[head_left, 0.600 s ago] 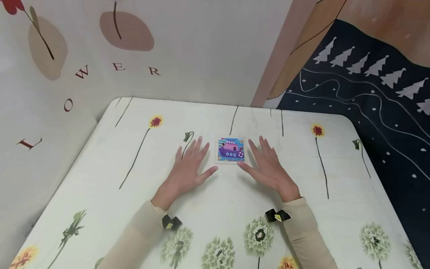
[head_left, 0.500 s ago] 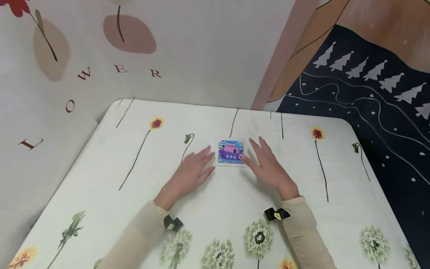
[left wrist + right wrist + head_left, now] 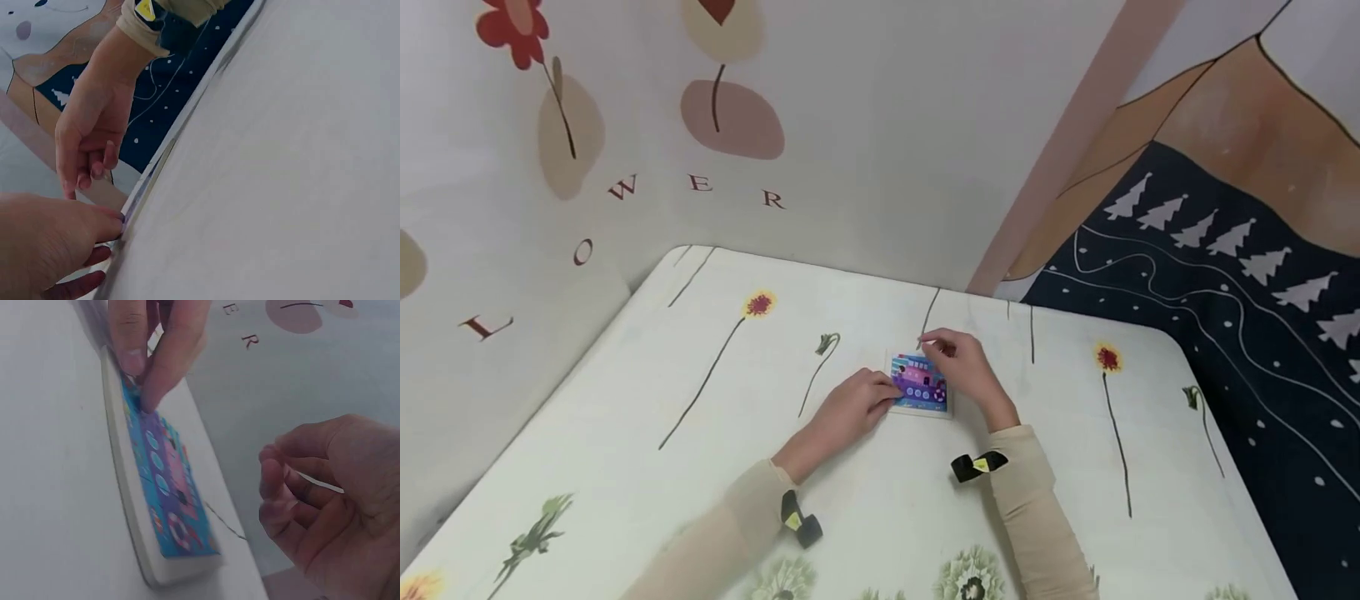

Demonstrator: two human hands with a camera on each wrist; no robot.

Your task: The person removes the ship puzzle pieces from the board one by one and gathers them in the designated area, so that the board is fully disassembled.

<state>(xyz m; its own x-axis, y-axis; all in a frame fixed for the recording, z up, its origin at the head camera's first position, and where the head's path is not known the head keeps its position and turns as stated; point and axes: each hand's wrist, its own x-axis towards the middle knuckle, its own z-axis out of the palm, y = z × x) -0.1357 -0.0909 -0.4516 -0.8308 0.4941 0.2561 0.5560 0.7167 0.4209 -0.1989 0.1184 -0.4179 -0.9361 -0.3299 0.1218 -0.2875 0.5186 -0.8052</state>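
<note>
A small square puzzle board [image 3: 921,390] with a purple boat picture lies flat on the table; it also shows in the right wrist view [image 3: 164,494]. My left hand [image 3: 868,400] pinches the board's left end, thumb on the side edge and a fingertip on the picture [image 3: 147,394]. My right hand [image 3: 955,358] hovers over the board's far right corner with its fingers curled in, thumb close to them [image 3: 94,134]. In the right wrist view the right hand [image 3: 328,512] is apart from the board and nothing shows between its fingers. The left wrist view shows my left hand [image 3: 44,244] against the board's thin edge [image 3: 139,190].
The table carries a pale cloth printed with flowers [image 3: 700,433]. A wall with red letters [image 3: 700,183] stands behind and to the left. A dark blue panel with white trees [image 3: 1225,275] is on the right. Black bands sit on both wrists [image 3: 977,465].
Both hands lay flat on the cloth on either side of the board. They have closed in: the left now pinches its left end, the right has curled over its far corner.
</note>
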